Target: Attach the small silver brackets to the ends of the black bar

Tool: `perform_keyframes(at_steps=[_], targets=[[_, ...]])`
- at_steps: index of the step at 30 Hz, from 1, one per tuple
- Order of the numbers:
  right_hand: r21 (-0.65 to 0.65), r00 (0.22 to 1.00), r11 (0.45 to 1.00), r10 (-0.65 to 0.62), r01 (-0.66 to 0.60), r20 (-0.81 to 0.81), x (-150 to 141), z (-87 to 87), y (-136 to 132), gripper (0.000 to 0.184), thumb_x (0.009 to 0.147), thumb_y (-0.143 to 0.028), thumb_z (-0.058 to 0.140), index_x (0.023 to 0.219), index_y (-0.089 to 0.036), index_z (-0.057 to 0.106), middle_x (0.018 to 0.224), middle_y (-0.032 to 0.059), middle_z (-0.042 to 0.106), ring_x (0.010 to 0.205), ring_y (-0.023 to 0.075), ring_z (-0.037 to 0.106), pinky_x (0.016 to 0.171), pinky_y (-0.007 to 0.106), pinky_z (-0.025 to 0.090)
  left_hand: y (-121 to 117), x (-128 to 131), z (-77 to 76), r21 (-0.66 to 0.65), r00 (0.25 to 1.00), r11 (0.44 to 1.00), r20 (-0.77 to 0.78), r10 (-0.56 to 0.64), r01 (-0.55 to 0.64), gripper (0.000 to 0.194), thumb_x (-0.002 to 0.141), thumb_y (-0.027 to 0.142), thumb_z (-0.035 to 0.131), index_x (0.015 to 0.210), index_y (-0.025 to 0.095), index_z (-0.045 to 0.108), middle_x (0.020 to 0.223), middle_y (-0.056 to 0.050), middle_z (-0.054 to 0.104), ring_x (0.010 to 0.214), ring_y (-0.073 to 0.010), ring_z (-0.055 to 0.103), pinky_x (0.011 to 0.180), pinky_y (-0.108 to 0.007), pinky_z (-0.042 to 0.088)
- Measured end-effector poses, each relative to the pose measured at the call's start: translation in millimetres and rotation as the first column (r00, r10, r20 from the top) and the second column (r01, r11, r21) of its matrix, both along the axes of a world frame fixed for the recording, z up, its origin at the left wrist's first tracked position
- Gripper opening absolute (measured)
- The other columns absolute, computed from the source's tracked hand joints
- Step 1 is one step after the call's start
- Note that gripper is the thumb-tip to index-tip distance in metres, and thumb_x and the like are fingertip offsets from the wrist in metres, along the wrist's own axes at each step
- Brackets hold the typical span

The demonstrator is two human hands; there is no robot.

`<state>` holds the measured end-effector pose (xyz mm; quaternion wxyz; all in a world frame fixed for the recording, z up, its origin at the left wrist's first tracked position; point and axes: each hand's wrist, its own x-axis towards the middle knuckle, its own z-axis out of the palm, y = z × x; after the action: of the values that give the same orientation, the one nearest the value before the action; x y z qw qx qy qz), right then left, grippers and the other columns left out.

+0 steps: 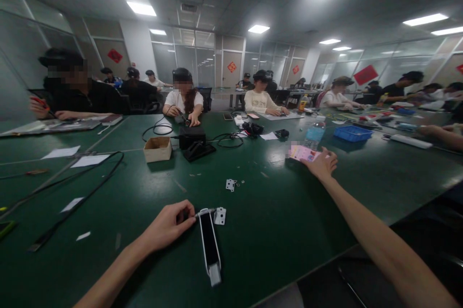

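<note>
My left hand is closed, with thumb and fingers pinched at the top end of a long white-framed device with a black strip. A thin metal rod end shows at the fingertips. On the device's other side sits a small white metal bracket with holes. Farther up the table lies a second holed bracket, with small rings beside it. My right hand is stretched out to the right, gripping a pink patterned phone-sized flat thing. Part of that thing is blurred out.
Behind the pink thing stands a water bottle, with a blue tray to its right. A cardboard box, a black box and cables stand ahead. Several people sit around the green table.
</note>
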<state>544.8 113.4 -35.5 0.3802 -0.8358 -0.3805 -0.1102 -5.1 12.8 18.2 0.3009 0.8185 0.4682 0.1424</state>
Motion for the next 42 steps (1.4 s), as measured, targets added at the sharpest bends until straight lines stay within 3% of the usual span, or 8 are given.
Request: perform_keyframes(at_steps=[7, 18, 28, 36, 42], targets=[[0.037, 1.0, 0.999, -0.016, 0.016, -0.008, 0, -1.1, 1, 0.097, 0.056, -0.058, 0.07, 0.133, -0.018, 0.027, 0.133, 0.0199, 0.024, 0.119, 0.042, 0.029, 0.096, 0.054, 0.028, 1, -1, -2.4, -0.001, 1.0, 1.0, -0.002, -0.005, 0.005, 0.023, 0.085, 0.04, 0.048, 0.088, 0.019, 0.059, 0.08, 0.0, 0.06, 0.069, -0.0154, 0.052, 0.061, -0.025, 0.039], [-0.032, 0.999, 0.999, 0.025, -0.024, 0.025, 19, -5.5, -14, 0.101, 0.056, -0.051, 0.074, 0.138, -0.019, 0.023, 0.135, 0.0208, 0.024, 0.121, 0.0411, 0.03, 0.096, 0.051, 0.029, -1, 1, 2.6, -0.006, 1.0, 1.0, -0.003, -0.004, 0.004, 0.025, 0.083, 0.042, 0.049, 0.087, 0.019, 0.059, 0.076, 0.0, 0.059, 0.067, -0.0166, 0.052, 0.06, -0.026, 0.039], [0.08, 0.981, 0.985, 0.143, -0.154, 0.127, 33, -13.6, -4, 0.064, 0.066, -0.034, 0.058, 0.123, -0.008, 0.045, 0.117, 0.0187, 0.04, 0.115, 0.0338, 0.039, 0.1, 0.045, 0.033, -1, 2, 5.5, -0.002, 1.0, 1.0, -0.023, 0.005, -0.005, 0.026, 0.083, 0.042, 0.048, 0.086, 0.018, 0.059, 0.076, 0.0, 0.059, 0.067, -0.0161, 0.052, 0.06, -0.026, 0.038], [0.131, 0.982, 0.974, 0.177, -0.185, 0.064, 32, -16.5, -5, 0.07, 0.062, -0.043, 0.063, 0.122, -0.01, 0.045, 0.121, 0.0182, 0.035, 0.114, 0.0333, 0.04, 0.098, 0.043, 0.036, -2, 3, 4.8, -0.007, 1.0, 1.0, -0.013, -0.001, 0.001, 0.026, 0.083, 0.042, 0.048, 0.086, 0.018, 0.059, 0.075, 0.0, 0.058, 0.067, -0.0163, 0.052, 0.06, -0.026, 0.039], [0.152, 0.973, 0.963, 0.212, -0.223, 0.089, 36, -17.8, -5, 0.062, 0.065, -0.033, 0.057, 0.121, -0.009, 0.046, 0.117, 0.0175, 0.038, 0.113, 0.0316, 0.039, 0.1, 0.043, 0.034, -1, 3, 3.5, -0.011, 1.0, 1.0, -0.001, 0.001, -0.001, 0.025, 0.082, 0.041, 0.048, 0.086, 0.019, 0.059, 0.076, 0.0, 0.058, 0.067, -0.0159, 0.051, 0.06, -0.026, 0.039]])
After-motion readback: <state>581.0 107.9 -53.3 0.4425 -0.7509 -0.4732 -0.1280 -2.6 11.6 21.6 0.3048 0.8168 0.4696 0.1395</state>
